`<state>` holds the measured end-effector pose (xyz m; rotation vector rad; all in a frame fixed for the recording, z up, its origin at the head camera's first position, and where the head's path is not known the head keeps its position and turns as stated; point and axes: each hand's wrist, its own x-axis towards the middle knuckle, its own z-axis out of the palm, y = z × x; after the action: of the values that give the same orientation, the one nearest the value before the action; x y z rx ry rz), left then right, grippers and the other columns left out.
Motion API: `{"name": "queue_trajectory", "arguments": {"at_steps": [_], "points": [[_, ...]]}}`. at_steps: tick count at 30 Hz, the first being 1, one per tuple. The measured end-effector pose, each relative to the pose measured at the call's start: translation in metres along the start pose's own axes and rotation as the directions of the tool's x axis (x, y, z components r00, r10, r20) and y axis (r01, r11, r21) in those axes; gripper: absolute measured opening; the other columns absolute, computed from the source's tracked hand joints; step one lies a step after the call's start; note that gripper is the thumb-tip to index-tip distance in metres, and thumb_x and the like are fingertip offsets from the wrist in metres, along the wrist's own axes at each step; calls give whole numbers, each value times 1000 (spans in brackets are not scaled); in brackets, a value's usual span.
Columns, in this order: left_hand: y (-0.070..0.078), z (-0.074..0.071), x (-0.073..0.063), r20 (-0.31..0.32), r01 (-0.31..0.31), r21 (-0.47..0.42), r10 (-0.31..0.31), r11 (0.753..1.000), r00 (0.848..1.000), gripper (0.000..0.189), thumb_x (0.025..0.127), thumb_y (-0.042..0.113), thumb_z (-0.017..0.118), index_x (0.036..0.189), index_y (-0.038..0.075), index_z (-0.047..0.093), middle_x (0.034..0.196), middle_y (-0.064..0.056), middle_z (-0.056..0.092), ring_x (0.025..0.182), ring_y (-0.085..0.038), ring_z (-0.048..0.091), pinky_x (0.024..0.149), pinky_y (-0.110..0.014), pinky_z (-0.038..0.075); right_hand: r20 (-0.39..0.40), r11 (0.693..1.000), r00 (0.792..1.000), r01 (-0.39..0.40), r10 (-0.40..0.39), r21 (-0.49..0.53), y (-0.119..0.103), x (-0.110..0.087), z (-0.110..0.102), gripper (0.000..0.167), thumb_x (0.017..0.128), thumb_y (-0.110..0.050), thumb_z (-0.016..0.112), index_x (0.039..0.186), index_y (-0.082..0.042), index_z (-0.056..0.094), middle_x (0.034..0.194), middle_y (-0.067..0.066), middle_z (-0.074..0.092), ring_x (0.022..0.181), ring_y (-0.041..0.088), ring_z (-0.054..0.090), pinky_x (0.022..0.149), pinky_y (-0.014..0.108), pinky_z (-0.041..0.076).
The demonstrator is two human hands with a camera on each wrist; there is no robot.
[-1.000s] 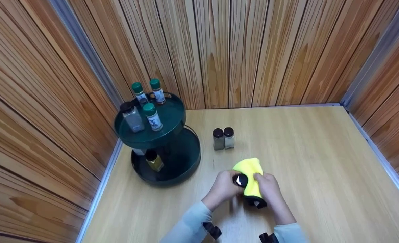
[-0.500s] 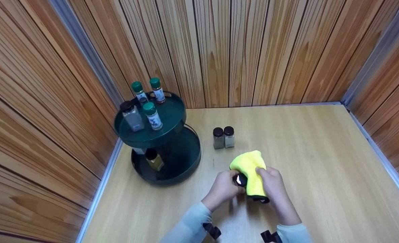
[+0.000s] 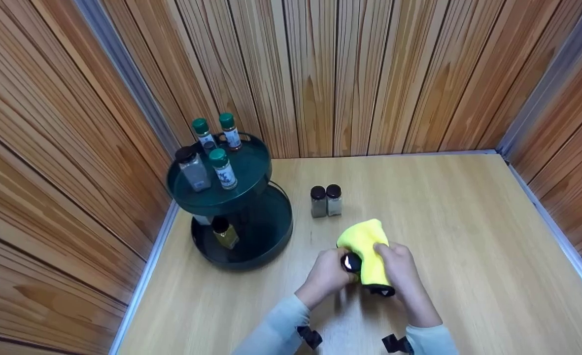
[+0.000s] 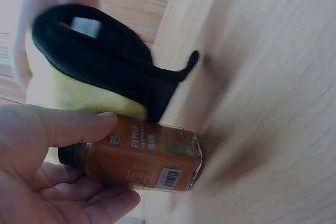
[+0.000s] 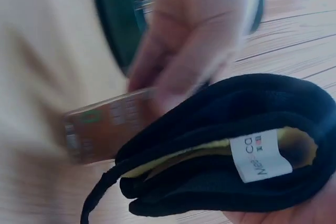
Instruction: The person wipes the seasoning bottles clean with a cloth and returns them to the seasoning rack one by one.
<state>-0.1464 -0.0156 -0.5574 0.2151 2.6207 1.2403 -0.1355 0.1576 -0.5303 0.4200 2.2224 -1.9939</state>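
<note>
My left hand (image 3: pixel 326 277) grips a glass pepper jar (image 4: pixel 149 156) filled with orange-brown powder. In the left wrist view its label reads "PEPPER", with thumb and fingers on opposite sides of the glass. The jar is tilted, its black cap (image 3: pixel 351 262) facing up in the head view. My right hand (image 3: pixel 404 270) holds a folded yellow cloth (image 3: pixel 369 246) with black edging against the jar's right side. A white tag (image 5: pixel 261 156) shows inside the folds in the right wrist view. Most of the jar is hidden from the head camera by the cloth and fingers.
Two dark-capped spice jars (image 3: pixel 326 201) stand side by side beyond my hands. At left is a dark green two-tier round rack (image 3: pixel 266 241). Green-capped bottles (image 3: pixel 224 170) and a dark-capped jar (image 3: pixel 193 170) stand on top, a yellowish jar (image 3: pixel 225 234) below. Wood-panelled walls enclose the table.
My right hand and the cloth have shifted slightly up and to the right, and more of the yellow cloth shows. My left hand stays almost in place with the jar.
</note>
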Motion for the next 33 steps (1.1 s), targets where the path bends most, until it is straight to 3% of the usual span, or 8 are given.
{"name": "queue_trajectory", "arguments": {"at_steps": [3, 8, 14, 17, 23, 28, 33], "points": [[-1, 0, 0, -24, -13, 17, 13, 1000, 1000, 37, 76, 4, 85, 111, 10, 72, 105, -1, 74, 96, -10, 65, 92, -32, 55, -9, 999, 1000, 17, -18, -30, 2, 0, 3, 30, 101, -22, 54, 96, 5, 64, 70, 7, 65, 61, 20, 64, 56, 30, 53], [-3, 2, 1, -52, -68, 68, 71, 995, 996, 35, 73, 6, 84, 107, 9, 74, 99, -1, 75, 86, -4, 61, 84, -26, 55, -9, 995, 1000, -17, 16, -99, 25, 8, 9, 29, 103, -23, 50, 93, 2, 62, 71, 4, 62, 62, 16, 60, 57, 28, 49], [-3, 4, 3, -36, -37, 44, 39, 998, 999, 43, 71, 2, 86, 111, 10, 75, 102, 0, 75, 88, -5, 62, 87, -28, 55, 0, 996, 999, -49, 49, -70, 37, 11, 8, 29, 103, -22, 48, 99, 3, 62, 72, 6, 62, 63, 17, 61, 57, 29, 50], [-3, 3, 5, -25, -17, 22, 18, 1000, 1000, 44, 70, 3, 86, 112, 12, 76, 102, 2, 75, 90, -6, 63, 90, -29, 55, 10, 995, 999, -36, 37, -98, 36, 11, 5, 29, 103, -23, 49, 100, 3, 62, 72, 6, 62, 62, 18, 61, 56, 29, 50], [-6, 2, 7, -18, -32, -4, 32, 999, 999, 41, 71, 4, 86, 110, 12, 76, 100, 2, 76, 86, -5, 61, 89, -28, 54, 0, 991, 1000, 11, -12, -132, 36, 10, 5, 27, 104, -23, 51, 96, 1, 63, 69, 5, 61, 60, 18, 60, 54, 29, 49], [-7, -3, 7, 1, 3, -57, -3, 998, 1000, 49, 71, 6, 90, 117, 16, 75, 107, 6, 74, 99, -8, 64, 97, -33, 53, 4, 985, 1000, 17, -17, -169, 33, 10, 4, 28, 104, -24, 51, 103, 1, 63, 72, 5, 62, 63, 18, 60, 57, 29, 49], [-5, -11, 4, -3, 17, -140, -18, 990, 1000, 46, 73, 10, 91, 114, 20, 74, 108, 9, 72, 104, -9, 65, 98, -35, 54, 4, 981, 1000, 21, -21, -192, 31, 7, 3, 29, 105, -25, 52, 108, 1, 64, 75, 5, 63, 65, 17, 61, 60, 30, 50]]}}
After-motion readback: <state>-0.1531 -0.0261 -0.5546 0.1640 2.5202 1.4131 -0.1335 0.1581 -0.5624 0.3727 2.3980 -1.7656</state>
